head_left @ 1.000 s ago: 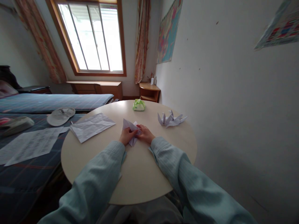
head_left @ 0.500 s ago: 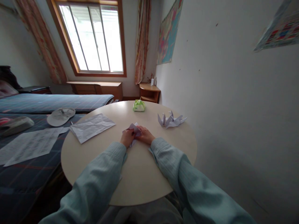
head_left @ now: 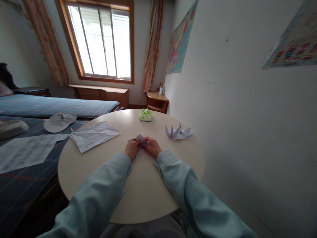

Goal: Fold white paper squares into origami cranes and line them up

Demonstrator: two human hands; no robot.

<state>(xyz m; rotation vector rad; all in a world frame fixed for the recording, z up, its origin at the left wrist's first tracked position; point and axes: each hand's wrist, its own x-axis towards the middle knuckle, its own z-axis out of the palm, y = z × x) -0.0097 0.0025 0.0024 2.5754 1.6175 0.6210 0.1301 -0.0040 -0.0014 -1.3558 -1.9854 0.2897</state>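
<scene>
Both hands meet over the middle of the round table, fingers closed on a piece of folded white paper. My left hand grips the paper's left side, and my right hand pinches it from the right. Part of the paper sticks up above the fingers and another part shows below them; the rest is hidden by the hands. To the right stand several folded paper cranes, close together. Creased white paper sheets lie at the table's left edge.
A green tissue pack sits toward the table's far side. On the bed at left are a white cap and printed sheets. A white wall runs along the right.
The view has shifted a little. My fingers have moved slightly on the folded paper, and both hands still hold it.
</scene>
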